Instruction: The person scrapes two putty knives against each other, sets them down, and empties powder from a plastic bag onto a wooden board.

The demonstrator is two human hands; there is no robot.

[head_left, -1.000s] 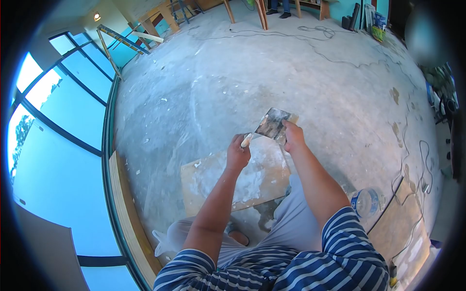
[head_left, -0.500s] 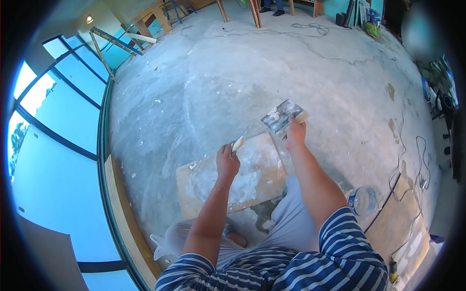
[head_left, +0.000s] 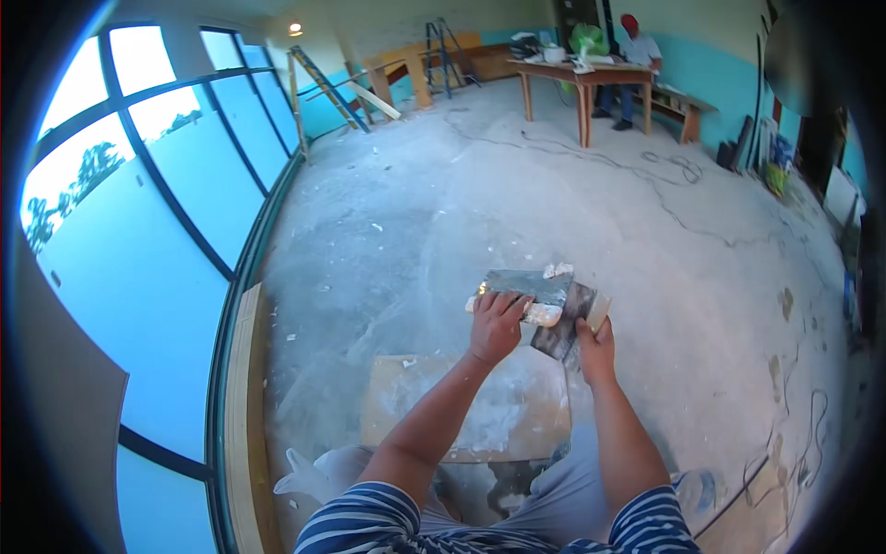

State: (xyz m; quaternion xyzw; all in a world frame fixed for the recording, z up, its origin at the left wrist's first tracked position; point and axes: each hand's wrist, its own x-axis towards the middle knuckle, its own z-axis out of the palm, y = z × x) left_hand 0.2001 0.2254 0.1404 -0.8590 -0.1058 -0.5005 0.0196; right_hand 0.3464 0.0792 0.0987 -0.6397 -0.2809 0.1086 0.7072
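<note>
My left hand is closed around the pale handle edge of a wide putty knife, whose grey metal blade points away from me. White putty sits at the blade's far right corner and smears its handle. My right hand grips a second putty knife by its light handle, with the smeared blade turned to the left. The two blades overlap and look close together; whether they touch I cannot tell. Below them a putty-smeared board lies on the floor before my legs.
Tall windows and a timber length run along the left. A stepladder stands farther back. Toward the back right, a person is by a wooden table. Cables cross the floor; a clear plastic container is at lower right.
My view has tilted up, bringing the table and person into sight. The left putty knife has turned its blade face into view, and both knives have come together.
</note>
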